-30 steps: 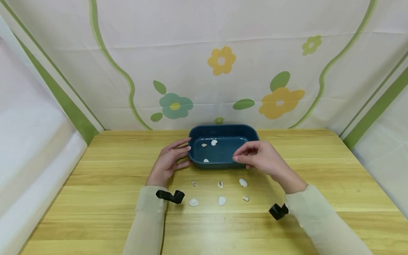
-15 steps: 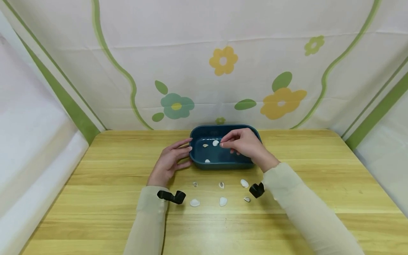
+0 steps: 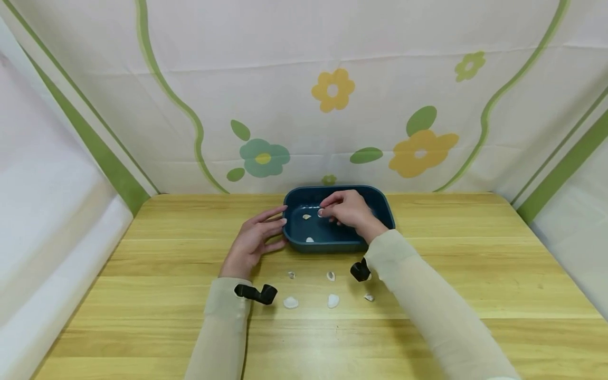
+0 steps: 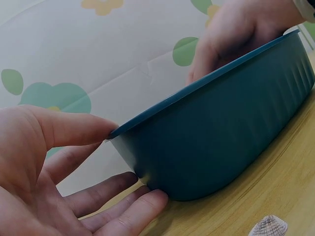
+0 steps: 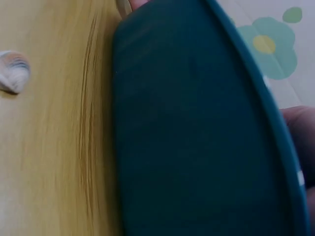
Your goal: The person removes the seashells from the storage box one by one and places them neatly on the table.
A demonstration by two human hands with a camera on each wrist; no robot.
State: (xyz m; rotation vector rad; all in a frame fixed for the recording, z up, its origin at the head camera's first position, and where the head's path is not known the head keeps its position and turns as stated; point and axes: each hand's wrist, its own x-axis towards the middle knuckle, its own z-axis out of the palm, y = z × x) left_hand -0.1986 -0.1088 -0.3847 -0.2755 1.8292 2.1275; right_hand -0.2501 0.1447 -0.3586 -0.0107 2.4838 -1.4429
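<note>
A dark teal basin [image 3: 328, 247] stands on the table against the curtain. My left hand [image 3: 249, 240] touches its left end, fingers fairly straight; in the left wrist view the thumb [image 4: 81, 129] is at the rim and other fingertips rest low on the wall. My right hand [image 3: 349, 210] reaches down inside the basin, thumb and forefinger pinching a white seashell [image 3: 320, 213], mostly covered by the fingertips. Left of it on the basin floor lie a small tan seashell [image 3: 306, 217] and a white seashell [image 3: 310, 240], partly hidden by the front rim.
In front of the basin, several seashells lie in two rows on the wooden table [image 3: 142, 295], among them a ribbed white one [image 3: 291, 302] and a smooth white one [image 3: 333, 301]. A black wrist camera [image 3: 361, 270] covers part of the back row. A flowered curtain [image 3: 285, 105] hangs behind.
My right hand has moved left and into the basin, from its front right rim to the white seashell, which its fingertips now cover. My left hand stays at the basin's left end.
</note>
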